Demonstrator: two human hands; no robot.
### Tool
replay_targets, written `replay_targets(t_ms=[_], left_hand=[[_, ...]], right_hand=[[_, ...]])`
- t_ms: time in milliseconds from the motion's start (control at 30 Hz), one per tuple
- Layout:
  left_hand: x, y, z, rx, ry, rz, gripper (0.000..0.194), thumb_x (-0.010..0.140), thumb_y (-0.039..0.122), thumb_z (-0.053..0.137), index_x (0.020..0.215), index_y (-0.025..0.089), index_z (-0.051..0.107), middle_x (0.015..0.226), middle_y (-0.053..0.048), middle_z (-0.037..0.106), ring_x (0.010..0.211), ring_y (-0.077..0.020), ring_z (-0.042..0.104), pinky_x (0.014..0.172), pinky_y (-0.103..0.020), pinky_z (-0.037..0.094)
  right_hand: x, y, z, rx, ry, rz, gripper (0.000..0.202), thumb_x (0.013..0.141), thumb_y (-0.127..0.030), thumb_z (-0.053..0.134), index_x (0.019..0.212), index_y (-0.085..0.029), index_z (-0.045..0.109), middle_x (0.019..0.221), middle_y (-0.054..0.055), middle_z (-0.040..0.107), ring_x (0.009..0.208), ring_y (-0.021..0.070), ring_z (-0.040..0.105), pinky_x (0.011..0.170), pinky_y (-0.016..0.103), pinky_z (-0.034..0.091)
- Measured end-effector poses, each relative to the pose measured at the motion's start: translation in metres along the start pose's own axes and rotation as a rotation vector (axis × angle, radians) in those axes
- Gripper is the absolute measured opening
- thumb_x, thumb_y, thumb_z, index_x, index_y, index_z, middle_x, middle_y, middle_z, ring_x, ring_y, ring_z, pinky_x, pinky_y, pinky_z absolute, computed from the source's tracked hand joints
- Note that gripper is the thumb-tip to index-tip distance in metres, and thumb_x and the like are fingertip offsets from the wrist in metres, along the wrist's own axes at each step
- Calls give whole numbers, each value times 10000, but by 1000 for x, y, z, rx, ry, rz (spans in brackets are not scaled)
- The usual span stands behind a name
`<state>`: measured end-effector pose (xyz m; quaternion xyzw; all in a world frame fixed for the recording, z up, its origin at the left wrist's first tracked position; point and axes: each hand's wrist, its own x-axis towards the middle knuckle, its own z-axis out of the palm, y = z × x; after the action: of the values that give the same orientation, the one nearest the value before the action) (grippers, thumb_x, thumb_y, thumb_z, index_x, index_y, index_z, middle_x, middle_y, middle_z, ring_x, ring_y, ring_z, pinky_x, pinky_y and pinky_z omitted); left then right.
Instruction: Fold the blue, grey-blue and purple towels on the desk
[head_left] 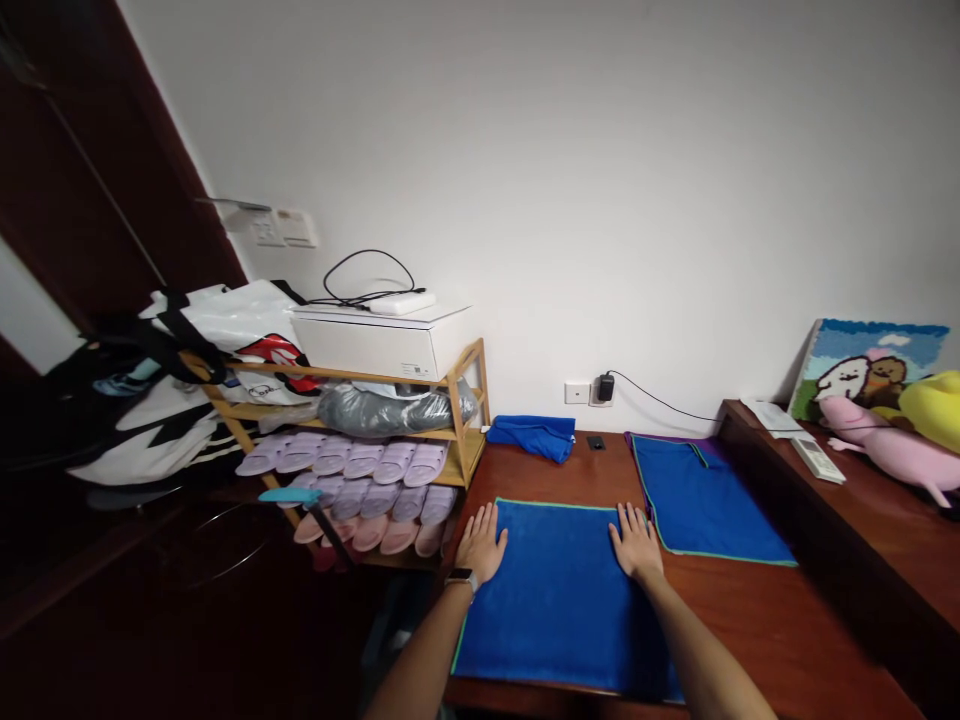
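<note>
A blue cloth [559,600] with green edging lies spread flat on the reddish-brown table [720,600]. My left hand [481,545], with a watch on the wrist, rests flat on the cloth's upper left edge, fingers apart. On its upper right edge lies my right hand [636,543], also flat with spread fingers. To the right is another blue cloth [712,505] with green edging, with purple cloth showing beneath its far edge. A crumpled blue cloth [532,436] sits at the back of the table by the wall.
A wooden rack [469,400] at left holds slippers [367,457], a white box [375,340] and bags. A charger [605,387] is plugged into the wall. On the raised right ledge are a remote [817,459], a picture [862,365] and plush toys [892,455].
</note>
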<state>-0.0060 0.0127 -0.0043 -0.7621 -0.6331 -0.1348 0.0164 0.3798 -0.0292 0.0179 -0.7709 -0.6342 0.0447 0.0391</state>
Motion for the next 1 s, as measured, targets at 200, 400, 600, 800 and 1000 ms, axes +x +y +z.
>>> replay_targets(t_ms=[200, 400, 600, 800, 1000], left_hand=[[24, 47, -12, 74, 16, 174, 680, 999, 335, 425, 1639, 117, 491, 1679, -166, 519, 1632, -357, 350, 1350, -588, 219], [19, 128, 12, -86, 40, 228, 581, 1076, 440, 409, 1621, 286, 537, 1728, -90, 468, 1617, -333, 380, 1327, -587, 275], [16, 123, 19, -97, 4, 154, 622, 1069, 521, 424, 1659, 328, 471, 1743, -70, 440, 1628, -349, 358, 1317, -611, 285], [36, 115, 5, -83, -84, 244, 645, 1084, 572, 364, 1635, 273, 519, 1695, -112, 511, 1590, -348, 427, 1318, -584, 287], [34, 117, 14, -103, -66, 298, 601, 1080, 454, 408, 1664, 321, 461, 1728, -65, 471, 1616, -319, 385, 1331, -584, 265]], right_hand=[[2, -2, -1, 11, -9, 15, 737, 1090, -514, 204, 1744, -175, 231, 1820, 67, 193, 1688, 263, 181, 1359, 477, 155], [3, -2, 2, 30, 2, 17, 730, 1091, -521, 222, 1743, -194, 242, 1819, 68, 207, 1688, 259, 185, 1357, 475, 154], [3, 0, -4, 19, -17, 24, 734, 1095, -521, 193, 1747, -184, 217, 1821, 65, 184, 1688, 254, 183, 1359, 481, 144], [-3, -30, -20, -37, 29, -69, 702, 1097, -422, 212, 1723, -114, 289, 1811, 103, 191, 1698, 282, 122, 1369, 511, 30], [-14, -102, -13, 150, -42, -304, 679, 1114, -446, 143, 1728, -210, 312, 1798, 41, 263, 1686, 218, 187, 1370, 442, 121]])
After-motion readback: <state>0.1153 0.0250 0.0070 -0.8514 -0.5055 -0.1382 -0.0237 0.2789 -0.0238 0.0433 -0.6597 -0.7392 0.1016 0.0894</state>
